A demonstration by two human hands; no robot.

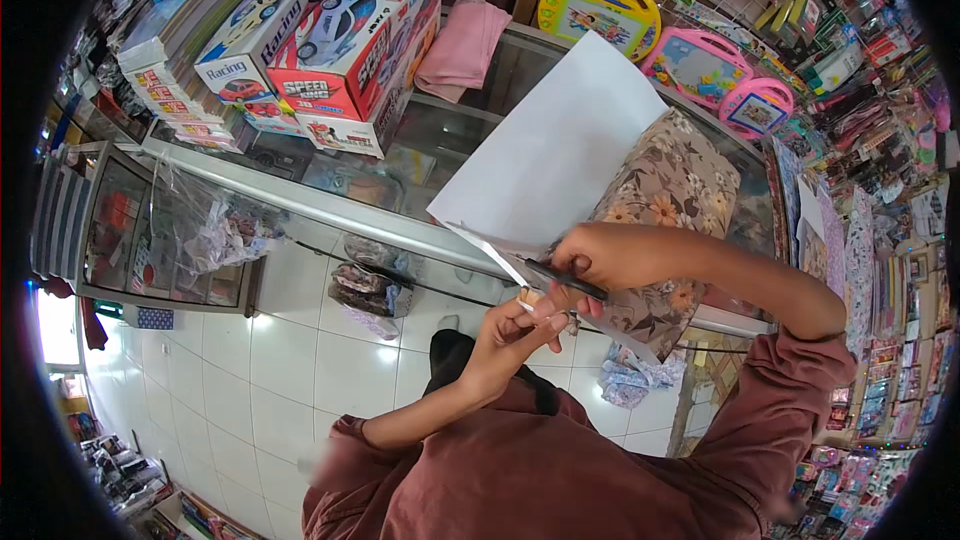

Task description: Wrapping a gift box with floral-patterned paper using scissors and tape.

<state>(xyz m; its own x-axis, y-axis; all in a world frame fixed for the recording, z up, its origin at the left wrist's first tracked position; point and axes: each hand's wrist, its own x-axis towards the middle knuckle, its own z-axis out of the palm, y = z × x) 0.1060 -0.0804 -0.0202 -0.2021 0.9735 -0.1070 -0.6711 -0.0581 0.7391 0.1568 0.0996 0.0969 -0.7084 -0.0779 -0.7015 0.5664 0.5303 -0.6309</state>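
Note:
A sheet of wrapping paper lies on the glass display counter, its plain white side (555, 150) up on the left. At the right, its brown floral side (667, 202) is folded over. My right hand (600, 259) grips a pair of scissors (566, 281) with dark handles, blades pointing left at the sheet's near edge. Just below the blades, my left hand (510, 341) pinches a small pale and tan piece of paper (530, 298) between its fingers. Whether that piece is joined to the sheet is hidden by the fingers.
Toy car boxes (360, 37) and a stack of books (172, 82) stand at the counter's left. A folded pink cloth (463, 45) lies beside them. Yellow (600, 15) and pink drawing boards (697, 64) line the back. The counter's metal edge (360, 214) runs before me.

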